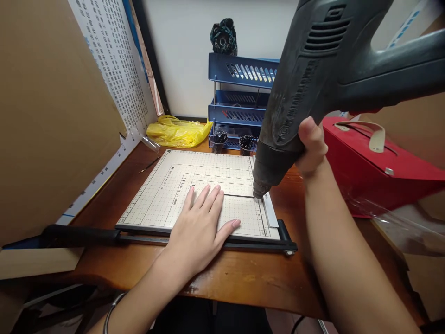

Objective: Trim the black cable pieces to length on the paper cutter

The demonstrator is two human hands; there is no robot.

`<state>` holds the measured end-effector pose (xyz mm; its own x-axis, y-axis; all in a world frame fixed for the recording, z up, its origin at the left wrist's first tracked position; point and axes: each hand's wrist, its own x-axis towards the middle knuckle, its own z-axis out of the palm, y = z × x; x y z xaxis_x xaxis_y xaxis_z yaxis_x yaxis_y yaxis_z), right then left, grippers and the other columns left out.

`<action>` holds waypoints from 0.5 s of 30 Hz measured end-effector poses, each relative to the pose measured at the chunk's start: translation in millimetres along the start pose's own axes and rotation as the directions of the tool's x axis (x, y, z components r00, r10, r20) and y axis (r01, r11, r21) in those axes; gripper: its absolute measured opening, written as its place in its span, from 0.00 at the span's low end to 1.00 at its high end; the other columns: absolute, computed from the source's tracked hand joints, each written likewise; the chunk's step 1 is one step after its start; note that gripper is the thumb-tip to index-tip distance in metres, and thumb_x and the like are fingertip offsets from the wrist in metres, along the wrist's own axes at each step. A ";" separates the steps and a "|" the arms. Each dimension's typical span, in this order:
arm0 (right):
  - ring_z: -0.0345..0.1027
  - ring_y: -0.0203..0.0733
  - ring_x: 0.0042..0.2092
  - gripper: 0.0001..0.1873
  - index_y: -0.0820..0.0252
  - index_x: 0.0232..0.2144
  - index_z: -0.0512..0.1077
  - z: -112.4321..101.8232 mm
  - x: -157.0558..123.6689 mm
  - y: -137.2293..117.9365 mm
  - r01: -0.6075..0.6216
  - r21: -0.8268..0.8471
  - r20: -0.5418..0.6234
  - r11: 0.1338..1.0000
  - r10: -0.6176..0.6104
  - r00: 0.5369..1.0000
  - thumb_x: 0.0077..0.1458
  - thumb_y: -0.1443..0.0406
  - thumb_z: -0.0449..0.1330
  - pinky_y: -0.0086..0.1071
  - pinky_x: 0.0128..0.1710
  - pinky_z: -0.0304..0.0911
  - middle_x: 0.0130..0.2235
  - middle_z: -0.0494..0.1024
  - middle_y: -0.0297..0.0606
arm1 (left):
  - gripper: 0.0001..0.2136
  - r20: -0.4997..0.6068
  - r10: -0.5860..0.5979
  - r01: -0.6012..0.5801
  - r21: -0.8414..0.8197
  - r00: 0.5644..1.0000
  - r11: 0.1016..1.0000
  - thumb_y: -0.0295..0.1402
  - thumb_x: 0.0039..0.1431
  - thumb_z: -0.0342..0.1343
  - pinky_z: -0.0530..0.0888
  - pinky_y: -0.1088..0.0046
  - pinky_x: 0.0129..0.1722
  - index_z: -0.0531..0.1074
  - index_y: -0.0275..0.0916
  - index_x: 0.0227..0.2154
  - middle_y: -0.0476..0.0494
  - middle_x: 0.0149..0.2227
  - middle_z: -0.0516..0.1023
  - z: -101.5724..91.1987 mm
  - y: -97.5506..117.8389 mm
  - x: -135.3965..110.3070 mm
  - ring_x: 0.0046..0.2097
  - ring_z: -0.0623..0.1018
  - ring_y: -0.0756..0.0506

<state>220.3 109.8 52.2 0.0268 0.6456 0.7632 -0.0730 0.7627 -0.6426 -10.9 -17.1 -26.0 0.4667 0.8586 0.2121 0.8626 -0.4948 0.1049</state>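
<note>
My right hand [313, 144] is wrapped around the barrel of a black heat gun [295, 93], partly hidden behind it. The gun slants down, and its nozzle appears over the right side of a guillotine paper cutter [153, 204] with a cream gridded board. On that board lies a thin black strip [239, 195], perhaps a tube or wire; one end is by the nozzle, the other reaches my fingertips. My left hand [200, 227] rests palm down on the board, fingers outstretched. Along the front edge runs the cutter's black-handled arm [83, 234].
Behind the board stand blue tiered trays [239, 113], two clear cups [218, 144] of black pieces and a yellow plastic bag [179, 131]. A red bag [382, 162] sits at right. Cardboard [45, 102] walls the left; a thin dark tool [149, 165] lies beside the board.
</note>
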 end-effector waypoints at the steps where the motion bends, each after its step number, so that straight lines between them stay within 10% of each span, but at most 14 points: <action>1: 0.75 0.51 0.49 0.21 0.53 0.37 0.75 0.3 0.0 0.4 0.051 0.022 0.031 0.998 -0.052 0.998 0.49 0.46 0.65 0.44 0.56 0.67 0.38 0.80 0.38 | 0.35 -0.001 0.001 -0.001 -0.003 1.000 1.000 0.55 0.72 0.37 0.53 0.41 0.71 0.58 0.31 0.68 0.36 0.71 0.59 -0.1 0.0 -0.2 0.72 0.59 0.33; 8: 0.76 0.53 0.49 0.30 0.52 0.48 0.72 2.9 0.5 -4.0 0.016 0.021 0.052 1.000 -0.017 0.999 0.48 0.45 0.66 0.44 0.55 0.68 0.43 0.80 0.38 | 0.35 -0.013 -0.010 0.010 0.004 1.000 1.000 0.55 0.71 0.38 0.52 0.41 0.71 0.58 0.32 0.69 0.35 0.71 0.59 0.9 0.5 -0.5 0.72 0.58 0.33; 15: 0.70 0.51 0.57 0.24 0.53 0.38 0.77 0.3 0.4 -8.4 0.019 0.027 0.022 0.999 -0.020 1.000 0.47 0.44 0.66 0.41 0.64 0.59 0.42 0.79 0.39 | 0.37 0.003 -0.010 0.010 0.009 1.000 1.000 0.56 0.71 0.38 0.53 0.46 0.72 0.58 0.30 0.69 0.35 0.71 0.58 1.6 0.2 1.5 0.72 0.58 0.34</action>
<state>220.7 103.6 58.0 0.0063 0.6295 0.7770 -0.0998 0.7735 -0.6258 -9.8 -15.7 -27.2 0.4584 0.8641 0.2078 0.8692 -0.4846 0.0980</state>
